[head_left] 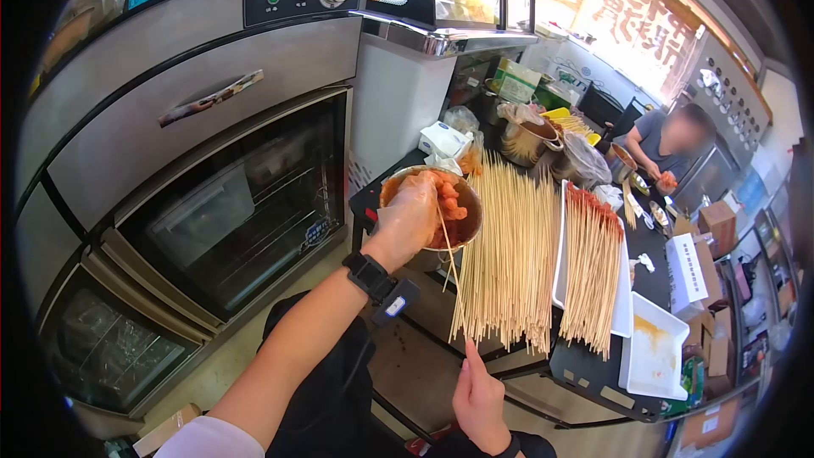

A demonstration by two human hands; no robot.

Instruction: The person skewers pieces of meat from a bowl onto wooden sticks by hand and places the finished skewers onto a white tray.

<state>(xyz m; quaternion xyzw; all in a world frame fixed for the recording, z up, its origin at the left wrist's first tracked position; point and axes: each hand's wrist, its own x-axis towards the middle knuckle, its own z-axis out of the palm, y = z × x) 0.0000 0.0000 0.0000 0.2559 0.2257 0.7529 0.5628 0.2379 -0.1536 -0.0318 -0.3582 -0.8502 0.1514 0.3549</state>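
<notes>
My left hand [409, 216], in a clear plastic glove, is closed around red-coated meat pieces [449, 203] at the mouth of a metal pot [471, 233]. A thin wooden skewer [449, 256] runs from that meat down toward me. At its lower end, my right hand [479, 399] is bare, with index finger and thumb pinched on the skewer. Just right of the pot lies a broad spread of skewers [513, 263], their sticks pointing toward me. Further right, a white tray [559, 276] bears more skewers with red meat at their far ends.
An empty, stained white tray [657, 352] sits at the table's right corner. A steel cabinet [254, 161] with glass doors stands close on my left. Behind the skewers are another pot [527, 140] and plastic bags. A co-worker [670, 144] handles meat at the far side.
</notes>
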